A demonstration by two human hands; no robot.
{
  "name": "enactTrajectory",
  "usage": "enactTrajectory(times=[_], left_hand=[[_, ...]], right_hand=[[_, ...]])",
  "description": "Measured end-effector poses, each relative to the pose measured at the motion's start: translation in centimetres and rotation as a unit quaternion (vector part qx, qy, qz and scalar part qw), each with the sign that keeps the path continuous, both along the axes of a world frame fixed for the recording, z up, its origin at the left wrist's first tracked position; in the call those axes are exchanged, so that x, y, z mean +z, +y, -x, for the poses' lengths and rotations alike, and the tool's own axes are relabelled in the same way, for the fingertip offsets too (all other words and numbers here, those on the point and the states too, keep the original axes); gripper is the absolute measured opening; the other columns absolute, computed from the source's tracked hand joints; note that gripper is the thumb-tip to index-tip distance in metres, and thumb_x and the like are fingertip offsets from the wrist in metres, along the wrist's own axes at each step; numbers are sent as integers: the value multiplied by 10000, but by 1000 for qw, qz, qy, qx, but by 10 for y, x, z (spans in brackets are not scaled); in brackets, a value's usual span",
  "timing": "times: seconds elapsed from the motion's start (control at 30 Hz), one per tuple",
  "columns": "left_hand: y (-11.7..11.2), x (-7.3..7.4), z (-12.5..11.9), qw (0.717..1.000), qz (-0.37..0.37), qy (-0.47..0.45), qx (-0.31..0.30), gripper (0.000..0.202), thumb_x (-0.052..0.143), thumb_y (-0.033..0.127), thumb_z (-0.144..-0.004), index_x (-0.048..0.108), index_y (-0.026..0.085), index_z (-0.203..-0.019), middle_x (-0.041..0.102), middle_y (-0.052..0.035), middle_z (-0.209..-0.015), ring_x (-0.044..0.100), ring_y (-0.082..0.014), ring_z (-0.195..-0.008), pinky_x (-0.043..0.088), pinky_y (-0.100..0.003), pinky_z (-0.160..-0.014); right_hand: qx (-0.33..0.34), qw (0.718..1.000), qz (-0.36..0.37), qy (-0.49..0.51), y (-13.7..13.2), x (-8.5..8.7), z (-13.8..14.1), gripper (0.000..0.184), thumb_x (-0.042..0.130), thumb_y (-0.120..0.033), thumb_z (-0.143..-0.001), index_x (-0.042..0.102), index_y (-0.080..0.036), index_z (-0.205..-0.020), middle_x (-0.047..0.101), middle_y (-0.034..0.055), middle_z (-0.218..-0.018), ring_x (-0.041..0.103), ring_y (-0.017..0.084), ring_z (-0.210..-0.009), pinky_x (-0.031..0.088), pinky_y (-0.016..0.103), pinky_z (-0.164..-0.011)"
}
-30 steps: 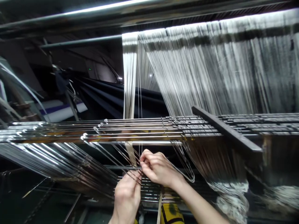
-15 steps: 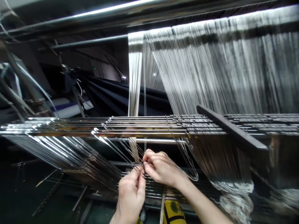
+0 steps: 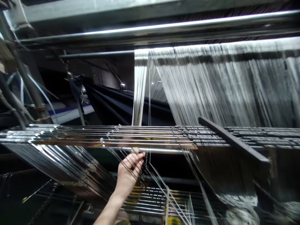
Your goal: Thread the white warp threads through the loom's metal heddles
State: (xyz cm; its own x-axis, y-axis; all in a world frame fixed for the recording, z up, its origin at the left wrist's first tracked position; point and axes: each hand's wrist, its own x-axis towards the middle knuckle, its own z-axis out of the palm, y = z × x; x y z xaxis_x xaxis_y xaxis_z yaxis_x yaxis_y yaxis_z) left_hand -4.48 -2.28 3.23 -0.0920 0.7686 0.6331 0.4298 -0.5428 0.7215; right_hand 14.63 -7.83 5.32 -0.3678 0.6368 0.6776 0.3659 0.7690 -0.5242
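Note:
My left hand [image 3: 128, 172] is below the metal heddle bars [image 3: 145, 135], thumb and fingers pinched together. A narrow pale band of warp threads [image 3: 140, 93] hangs behind the bars and runs down to these fingers, which appear closed on it; the exact grip is partly hidden. Several thin dark heddles [image 3: 117, 156] slant from the bars across the hand. Just right of the fingertips, loose pale threads [image 3: 161, 184] bend and stretch toward the lower right edge. My right hand is out of view.
A wide sheet of warp threads [image 3: 211, 87] hangs at right, with knotted bundles [image 3: 242, 214] below. A dark flat bar [image 3: 232, 139] lies across the heddle bars. Gathered heddles [image 3: 67, 162] hang at left. Dark cloth [image 3: 122, 103] stretches behind.
My right hand has left the fingertips of my left hand and gone out of view. Loose threads now stretch to the lower right. The view has tilted up slightly.

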Motion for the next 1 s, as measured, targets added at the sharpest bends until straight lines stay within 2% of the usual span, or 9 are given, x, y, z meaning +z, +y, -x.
enactTrajectory(times=[0.03, 0.13, 0.23, 0.3, 0.4, 0.5, 0.7, 0.83, 1.0], left_hand=[[3, 5, 1, 999, -18, 12, 38, 187, 549, 244, -771, 684, 176, -881, 691, -68, -810, 646, -188, -743, 530, -302, -699], [11, 13, 5, 989, -37, 72, 123, 161, 557, 248, -747, 690, 186, -814, 698, -60, -740, 654, -209, -698, 541, -347, -708], [13, 7, 6, 983, -65, 125, 115, 256, 501, 185, -761, 674, 215, -948, 703, -64, -936, 645, -220, -873, 512, -360, -821], [12, 1, 8, 978, -87, 151, 110, 313, 452, 157, -783, 648, 222, -1019, 685, -66, -1009, 632, -208, -919, 506, -344, -838], [10, -3, 12, 968, -103, 185, 132, 293, 463, 174, -786, 655, 208, -1005, 689, -86, -977, 637, -224, -886, 518, -353, -809], [7, -3, 14, 958, -116, 211, 155, 278, 472, 189, -797, 656, 204, -1005, 692, -86, -958, 630, -232, -900, 514, -361, -820], [9, -5, 8, 963, -104, 221, 115, 319, 426, 133, -818, 623, 217, -1055, 679, -46, -1001, 627, -179, -918, 517, -290, -820], [11, -2, 10, 957, -104, 222, 157, 269, 467, 153, -805, 631, 184, -1016, 695, -57, -955, 621, -204, -925, 497, -345, -856], [8, 4, 10, 947, -122, 225, 196, 239, 447, 154, -818, 645, 172, -952, 702, -49, -888, 650, -164, -797, 532, -276, -736]], right_hand=[[-33, 999, -15, -5, -2, -2, 0, 427, 358, -395, -897, 613, -338, -560, 667, -1, -605, 657, 126, -549, 460, 166, -322], [-102, 994, -27, -20, 0, -4, 9, 362, 385, -369, -902, 669, -256, -709, 666, -41, -606, 563, 64, -356, 416, 125, -254], [-70, 986, 131, 78, 26, 4, 33, 315, 385, -301, -910, 655, -144, -946, 681, -2, -705, 429, 21, -272, 354, 119, -239], [-73, 951, 262, 151, 51, 10, 50, 262, 440, -282, -880, 648, -131, -935, 629, -8, -560, 395, 32, -263, 316, 122, -257], [-60, 918, 362, 153, 80, 16, 68, 240, 500, -291, -824, 659, -124, -888, 443, -71, -336, 370, 57, -248, 308, 135, -278], [-40, 912, 371, 169, 88, 12, 70, 282, 477, -327, -803, 656, -112, -839, 407, -80, -313, 364, 65, -245, 315, 154, -292], [-47, 913, 314, 257, 84, -6, 52, 350, 509, -452, -702, 609, -119, -743, 406, -79, -303, 343, 68, -237, 285, 169, -279], [-17, 915, 322, 243, 87, -2, 59, 285, 530, -430, -707, 552, -156, -632, 430, -74, -326, 367, 56, -260, 298, 161, -307], [36, 911, 348, 217, 92, 5, 71, 342, 554, -436, -680, 491, -166, -481, 446, -50, -317, 396, 62, -263, 338, 178, -325]])
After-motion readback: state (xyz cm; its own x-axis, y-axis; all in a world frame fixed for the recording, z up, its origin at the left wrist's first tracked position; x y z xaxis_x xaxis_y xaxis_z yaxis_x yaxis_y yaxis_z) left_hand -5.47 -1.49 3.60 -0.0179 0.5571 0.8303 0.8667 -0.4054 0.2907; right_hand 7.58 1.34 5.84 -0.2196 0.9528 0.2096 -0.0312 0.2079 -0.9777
